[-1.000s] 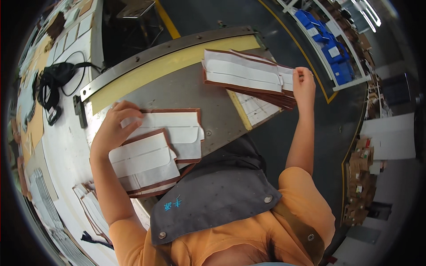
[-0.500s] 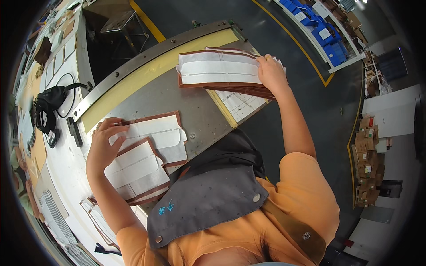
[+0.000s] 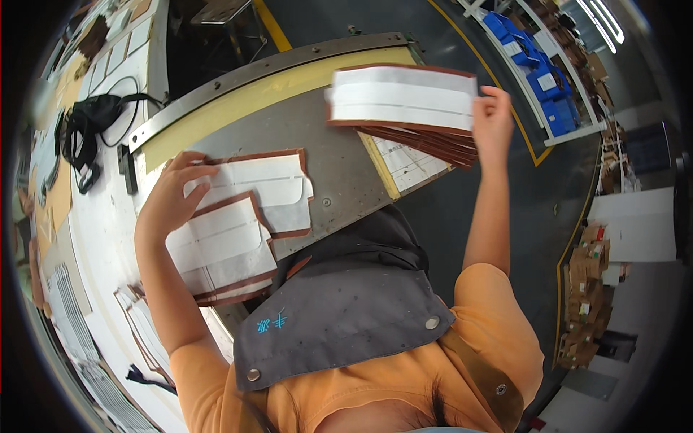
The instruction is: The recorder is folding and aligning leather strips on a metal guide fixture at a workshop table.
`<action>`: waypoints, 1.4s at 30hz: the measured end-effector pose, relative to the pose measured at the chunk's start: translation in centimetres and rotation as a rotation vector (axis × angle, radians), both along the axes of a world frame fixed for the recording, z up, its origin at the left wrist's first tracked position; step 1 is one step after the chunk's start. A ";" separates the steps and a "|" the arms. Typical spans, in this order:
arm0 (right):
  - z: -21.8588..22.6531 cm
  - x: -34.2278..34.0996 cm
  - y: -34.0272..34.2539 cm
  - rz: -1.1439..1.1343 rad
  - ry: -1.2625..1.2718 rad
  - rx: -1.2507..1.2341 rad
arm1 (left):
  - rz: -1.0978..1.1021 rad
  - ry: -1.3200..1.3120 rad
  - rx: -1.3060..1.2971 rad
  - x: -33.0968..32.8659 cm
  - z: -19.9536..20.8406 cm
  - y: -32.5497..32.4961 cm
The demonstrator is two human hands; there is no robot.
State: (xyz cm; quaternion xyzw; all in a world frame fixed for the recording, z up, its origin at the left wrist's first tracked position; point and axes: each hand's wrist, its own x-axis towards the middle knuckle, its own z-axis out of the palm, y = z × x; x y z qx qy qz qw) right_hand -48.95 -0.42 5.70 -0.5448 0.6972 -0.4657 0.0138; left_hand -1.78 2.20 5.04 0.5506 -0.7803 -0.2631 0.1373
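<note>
My right hand [image 3: 492,123] pinches the right end of a long white panel with brown edges [image 3: 404,97]. It lies over a fanned pile of brown-edged pieces [image 3: 433,143] at the far right of the metal worktop, and looks slightly blurred. On the left, my left hand [image 3: 177,189] rests at the left end of another white, brown-edged panel [image 3: 271,173], its thumb apart from the curved fingers. Something small and dark shows by its fingertips, too small to name. Nearer to me, a second short stack of such panels [image 3: 220,242] overlaps the first, partly under my left wrist.
A metal bar [image 3: 267,62] with a yellow strip borders the far side of the metal worktop [image 3: 332,166]. Black cloth straps [image 3: 86,130] lie on the white table at left. Beyond the worktop stand a stool [image 3: 231,18] and a shelf with blue bins [image 3: 545,79].
My right hand has shifted from on top of the panel to its right end, farther right. The top panel has moved right with it. My left hand stays at its panel.
</note>
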 end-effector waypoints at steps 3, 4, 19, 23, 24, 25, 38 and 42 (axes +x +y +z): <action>0.2 -5.2 0.8 0.099 -0.122 -0.025 | 0.024 -0.001 0.039 -0.2 0.4 0.2; 0.0 -7.0 1.3 0.099 -0.151 0.027 | 0.033 -0.006 0.067 -0.2 0.3 0.1; -2.2 17.0 -4.1 0.930 0.311 0.037 | 0.300 -0.495 -0.429 0.4 -3.9 -2.4; -5.6 22.7 -7.9 1.047 0.518 -0.050 | 0.326 -0.451 -0.415 0.5 -4.2 -3.0; -6.5 23.3 -8.5 1.020 0.627 -0.098 | 0.338 -0.431 -0.404 0.6 -4.5 -3.1; -6.6 23.9 -8.6 1.040 0.620 -0.103 | 0.359 -0.412 -0.390 0.9 -4.8 -2.9; -6.0 23.8 -8.1 0.833 0.842 0.060 | 0.403 -0.448 -0.365 1.2 -5.8 -2.9; -5.9 23.9 -8.5 0.818 0.875 0.046 | 0.394 -0.389 -0.356 1.4 -5.8 -3.1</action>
